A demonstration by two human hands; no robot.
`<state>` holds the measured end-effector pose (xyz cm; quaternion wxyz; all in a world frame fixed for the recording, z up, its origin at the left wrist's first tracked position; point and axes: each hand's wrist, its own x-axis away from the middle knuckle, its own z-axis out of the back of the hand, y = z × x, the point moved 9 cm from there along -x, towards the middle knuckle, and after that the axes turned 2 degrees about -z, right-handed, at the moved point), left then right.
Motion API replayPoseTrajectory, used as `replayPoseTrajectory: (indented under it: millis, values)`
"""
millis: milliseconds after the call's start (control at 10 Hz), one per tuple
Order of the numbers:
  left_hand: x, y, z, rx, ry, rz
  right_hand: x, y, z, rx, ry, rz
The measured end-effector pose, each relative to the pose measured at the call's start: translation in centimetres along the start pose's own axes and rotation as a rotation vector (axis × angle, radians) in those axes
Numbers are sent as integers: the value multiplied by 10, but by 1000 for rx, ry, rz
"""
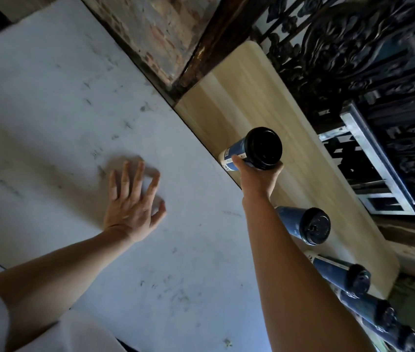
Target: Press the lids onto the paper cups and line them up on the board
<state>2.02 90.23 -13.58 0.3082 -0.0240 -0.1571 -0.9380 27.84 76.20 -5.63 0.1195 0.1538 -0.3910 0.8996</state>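
My right hand [257, 175] grips a blue paper cup [236, 151] with a black lid [264, 148] pressed on, its base resting on the light wooden board [247, 97]. Nearer to me, several more blue lidded cups stand in a row on the board: one [303, 224] just behind my forearm, another [338, 274], then a third [369, 307] toward the lower right corner. My left hand [132, 201] lies flat on the pale marble table [48, 110], fingers spread, holding nothing.
A dark ornate metal railing [366, 54] runs beyond the board's far edge. A white framed object [369, 158] stands beside the board. A worn brick wall and dark beam [175, 36] sit past the table's end.
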Motion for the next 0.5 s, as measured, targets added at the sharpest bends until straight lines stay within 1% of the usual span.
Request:
replayPoseTrajectory:
  millis: [300,400,500]
  values:
    - [1,0,-2,20,-46,17,13,6,-3,-60,-20,17]
    - [2,-1,-3,22,-58,15,16,10,-6,-74,-66,20]
    - [0,0,-1,33,-56,7,21,17,-4,-30,-105,27]
